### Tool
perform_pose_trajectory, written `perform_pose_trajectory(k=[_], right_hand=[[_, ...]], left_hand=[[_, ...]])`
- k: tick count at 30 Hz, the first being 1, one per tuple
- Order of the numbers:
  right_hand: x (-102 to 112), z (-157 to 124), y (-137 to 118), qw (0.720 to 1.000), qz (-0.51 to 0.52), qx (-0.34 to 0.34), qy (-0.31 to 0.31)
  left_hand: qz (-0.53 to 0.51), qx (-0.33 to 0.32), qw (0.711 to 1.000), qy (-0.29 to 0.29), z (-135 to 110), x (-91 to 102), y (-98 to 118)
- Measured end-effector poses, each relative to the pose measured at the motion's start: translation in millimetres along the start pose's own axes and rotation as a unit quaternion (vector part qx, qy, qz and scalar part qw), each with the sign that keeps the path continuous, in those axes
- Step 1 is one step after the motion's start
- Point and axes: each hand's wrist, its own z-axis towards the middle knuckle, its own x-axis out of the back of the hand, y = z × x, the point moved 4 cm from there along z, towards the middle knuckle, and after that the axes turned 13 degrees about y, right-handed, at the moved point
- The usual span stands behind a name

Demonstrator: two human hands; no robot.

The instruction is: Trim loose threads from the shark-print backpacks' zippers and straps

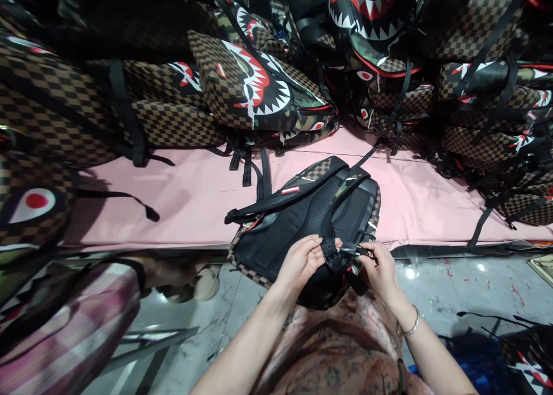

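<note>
A backpack [276, 234] with brown-black checks lies back side up at the front edge of the pink-covered table, its lower end overhanging toward my lap. Its black back panel and two shoulder straps face up. Between thumb and fingers, my left hand [302, 262] grips the lower end of one black shoulder strap [330, 246]. Just to the right, my right hand [380, 268] pinches a small dark, shiny object [352, 250] close to that strap end. Its exact kind is hard to make out, as the fingers cover part of it.
Several checkered backpacks [259, 84] with shark-mouth prints are piled along the back of the pink table [194, 211]. More bags [38, 107] rise at the left. A person in plaid clothing [86, 326] is close on my left. Red scraps litter the grey floor [432, 303].
</note>
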Motion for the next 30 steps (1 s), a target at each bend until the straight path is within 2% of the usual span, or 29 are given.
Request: perform_pose_trajectory(k=[4,7,30], right_hand=[[-6,13,-6,0.995,-0.007,0.103,-0.011],[-9,17,-12,0.989,-0.035,0.145,-0.024],[-10,16,-19,0.980,-0.071,0.166,-0.081]], left_hand=[[0.000,-0.006,1.000,0.015,-2,-1.7,-1],[0.004,-0.009,1.000,0.024,-3,-1.7,-1],[0.018,-0.022,0.999,0.026,-7,-5.5,-1]])
